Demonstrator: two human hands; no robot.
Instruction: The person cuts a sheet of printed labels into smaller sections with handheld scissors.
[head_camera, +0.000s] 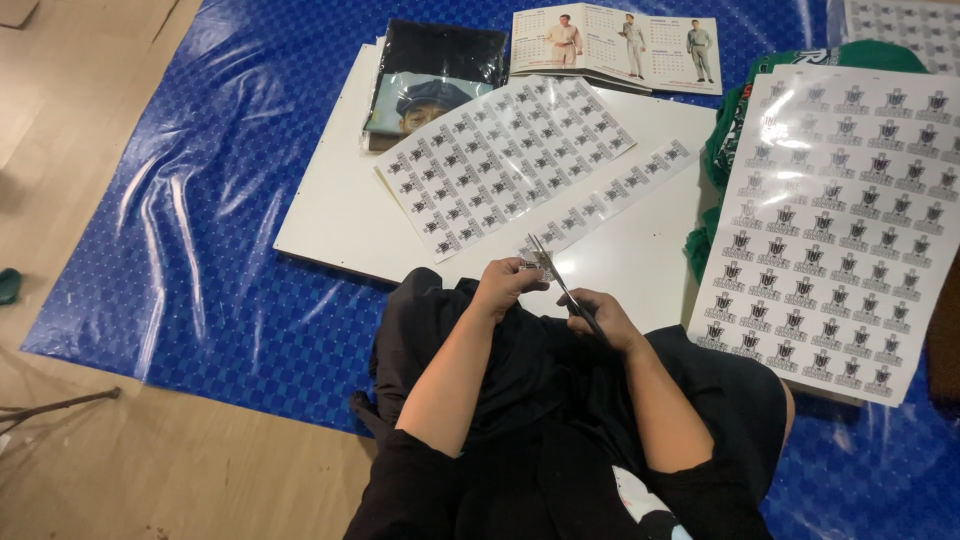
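My right hand (603, 317) grips a pair of scissors (553, 274) whose blades point up and away, open over a long strip of printed stickers (612, 193). My left hand (506, 285) pinches the near end of that strip right beside the blades. The strip runs diagonally up to the right across a white board (340, 215). A partly cut sheet of the same stickers (505, 155) lies on the board just beyond my hands.
A large full sticker sheet (840, 220) lies at the right over green cloth (725, 150). A dark packaged garment (432, 85) and an open calendar booklet (615, 45) sit at the back. Blue plastic sheeting (200, 240) covers the wooden floor (70, 120).
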